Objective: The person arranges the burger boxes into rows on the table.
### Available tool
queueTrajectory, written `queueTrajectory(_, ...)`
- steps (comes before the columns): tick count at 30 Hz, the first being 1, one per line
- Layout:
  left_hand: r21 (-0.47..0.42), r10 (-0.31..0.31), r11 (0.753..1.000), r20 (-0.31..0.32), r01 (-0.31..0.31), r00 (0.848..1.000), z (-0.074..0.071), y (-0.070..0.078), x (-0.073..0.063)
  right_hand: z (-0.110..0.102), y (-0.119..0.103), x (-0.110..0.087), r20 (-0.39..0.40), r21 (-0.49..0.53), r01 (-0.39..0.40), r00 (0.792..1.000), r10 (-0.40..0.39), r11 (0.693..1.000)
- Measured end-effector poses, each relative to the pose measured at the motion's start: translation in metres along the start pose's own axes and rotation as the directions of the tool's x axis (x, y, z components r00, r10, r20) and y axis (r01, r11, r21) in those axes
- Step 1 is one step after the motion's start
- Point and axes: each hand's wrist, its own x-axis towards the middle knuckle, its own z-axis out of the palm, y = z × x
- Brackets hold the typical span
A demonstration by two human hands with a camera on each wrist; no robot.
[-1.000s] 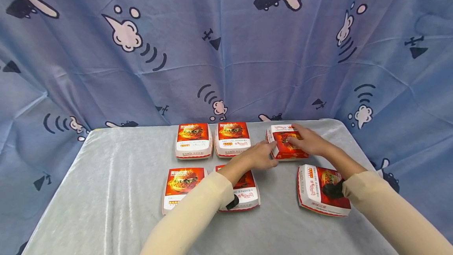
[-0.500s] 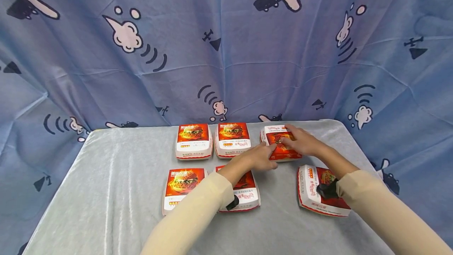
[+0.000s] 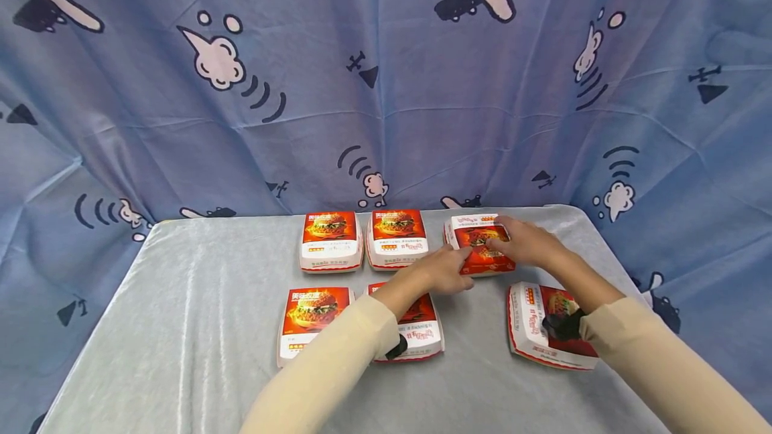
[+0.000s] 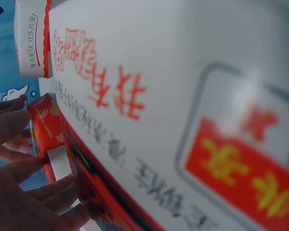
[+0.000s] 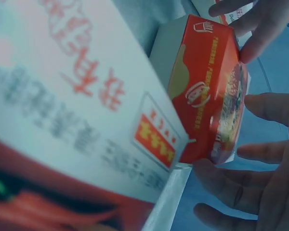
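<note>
A red and white hamburger box (image 3: 482, 263) sits at the back right of the table, its top printed with a burger. My left hand (image 3: 446, 272) touches its left front edge, fingers reaching forward. At its right side is my right hand (image 3: 525, 243), with the fingertips at the far edge and the thumb over the top. The right wrist view shows the fingers of the right hand (image 5: 260, 183) spread along the red box (image 5: 207, 86). Beneath my left forearm lies another hamburger box (image 3: 416, 340), partly hidden. A further hamburger box (image 3: 531, 327) lies askew under my right wrist.
Two hamburger boxes stand in the back row, one at the left (image 3: 330, 246) and one beside it (image 3: 395, 240). Another box (image 3: 307, 320) is at the front left, partly behind my sleeve. A grey cloth covers the table (image 3: 151, 353); a blue curtain (image 3: 301, 119) hangs behind.
The box between my hands has slid a little left, closer to the back row, and then stayed put. My right hand moved left with it, then shifted slightly back right. My left hand stayed nearly still.
</note>
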Motion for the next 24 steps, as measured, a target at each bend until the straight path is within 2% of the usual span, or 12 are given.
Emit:
queueTrajectory(13, -0.003, 0.009, 1.0, 0.003, -0.009, 1.0, 0.0009, 0.0031, -0.0002, 0.0068, 0.0, 0.0061, -0.039, -0.036, -0.003, 0.999, 0.002, 0.999)
queueTrajectory(19, -0.009, -0.006, 1.0, -0.043, 0.005, 0.999, 0.0024, 0.0019, 0.0016, 0.0058, 0.0014, 0.0068, -0.03, -0.043, 0.023, 0.999, -0.024, 0.999)
queueTrajectory(24, 0.029, 0.032, 0.999, -0.062, -0.03, 0.998, 0.0019, 0.0013, 0.0025, 0.0034, 0.0028, 0.0073, 0.005, -0.053, 0.032, 0.999, -0.031, 0.998)
